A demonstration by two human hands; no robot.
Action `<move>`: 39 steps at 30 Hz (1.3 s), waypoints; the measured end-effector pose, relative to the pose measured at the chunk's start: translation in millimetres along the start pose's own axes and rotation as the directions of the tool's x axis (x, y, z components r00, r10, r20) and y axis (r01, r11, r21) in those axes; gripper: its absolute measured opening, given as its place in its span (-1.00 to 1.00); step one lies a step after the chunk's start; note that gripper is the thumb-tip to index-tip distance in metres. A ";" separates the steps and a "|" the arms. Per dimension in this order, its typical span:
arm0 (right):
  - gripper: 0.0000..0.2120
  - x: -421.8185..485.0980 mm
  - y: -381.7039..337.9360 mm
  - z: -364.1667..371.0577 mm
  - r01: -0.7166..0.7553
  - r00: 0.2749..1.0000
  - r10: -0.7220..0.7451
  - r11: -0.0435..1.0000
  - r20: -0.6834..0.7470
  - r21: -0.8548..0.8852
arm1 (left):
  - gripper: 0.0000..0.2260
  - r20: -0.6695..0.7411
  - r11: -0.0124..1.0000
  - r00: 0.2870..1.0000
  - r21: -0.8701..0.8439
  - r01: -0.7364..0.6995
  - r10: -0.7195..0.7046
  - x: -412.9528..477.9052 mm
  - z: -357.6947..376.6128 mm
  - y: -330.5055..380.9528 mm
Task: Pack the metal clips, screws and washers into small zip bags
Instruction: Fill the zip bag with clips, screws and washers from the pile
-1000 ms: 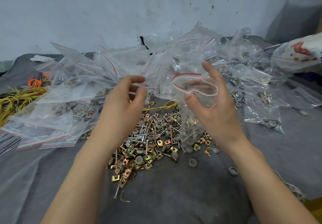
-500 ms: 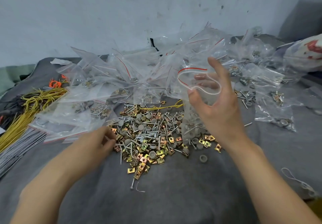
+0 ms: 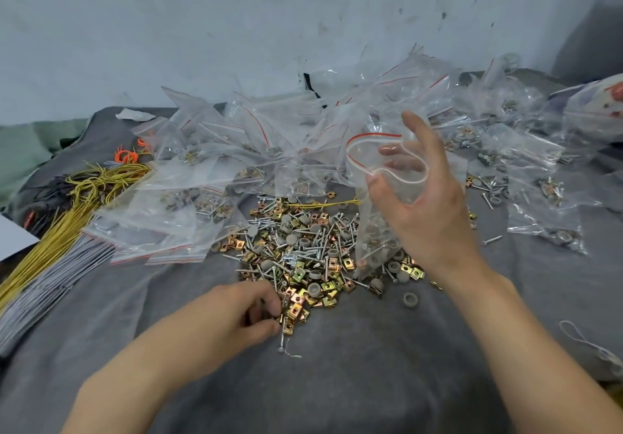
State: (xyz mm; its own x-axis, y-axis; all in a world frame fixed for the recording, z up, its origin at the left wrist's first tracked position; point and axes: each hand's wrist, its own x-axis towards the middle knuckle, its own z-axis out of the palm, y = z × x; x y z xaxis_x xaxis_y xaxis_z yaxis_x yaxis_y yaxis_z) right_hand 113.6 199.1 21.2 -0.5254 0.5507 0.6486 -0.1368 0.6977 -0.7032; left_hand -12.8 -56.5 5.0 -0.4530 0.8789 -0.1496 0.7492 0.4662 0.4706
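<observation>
Above the hardware heap (image 3: 296, 248), a clear red-edged zip bag (image 3: 373, 239), mouth wide.

light: soft, even, dim-cool | shadows: faint | glare: none harsh | edges: wide-angle bowed | focus: slightly soft

pile (image 3: 303, 248): clips, screws and washers loose, mid-table (image 3: 337, 383)
filled bags (image 3: 236, 150): behind pile, spread left to right, back to the wall (image 3: 236, 29)
wires (image 3: 84, 204): far left, beside filled bags
open bag (image 3: 371, 241): over pile's right side, in right hand (image 3: 435, 211)
left hand (image 3: 236, 315): at pile's near-left edge
stray washer (image 3: 409, 298): just right-front of pile
</observation>
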 end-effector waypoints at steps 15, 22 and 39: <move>-0.33 -4.6 -9.3 -2.7 0.060 0.993 -0.045 0.988 0.106 -0.144 | -0.81 -0.143 0.960 0.988 0.279 -0.024 0.066 0.2 5.5 5.3; -0.31 -9.5 -7.4 1.7 0.070 0.993 -0.052 0.983 0.109 -0.171 | -0.90 -0.341 0.997 0.940 -0.067 -0.042 0.017 12.7 -6.6 -1.4; -0.25 -8.4 -2.8 7.6 0.074 0.987 -0.055 0.990 0.154 -0.119 | -0.74 -0.733 0.778 0.676 -0.381 -0.499 0.074 77.3 -49.9 96.4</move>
State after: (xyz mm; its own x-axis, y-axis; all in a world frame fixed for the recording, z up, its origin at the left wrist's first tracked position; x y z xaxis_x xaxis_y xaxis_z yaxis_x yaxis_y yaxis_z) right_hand 112.0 189.1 15.5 -0.6401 0.4340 0.6339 -0.0747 0.7861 -0.6136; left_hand 0.3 51.3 82.3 -0.6049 0.5550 0.5711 0.6248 -0.1138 0.7724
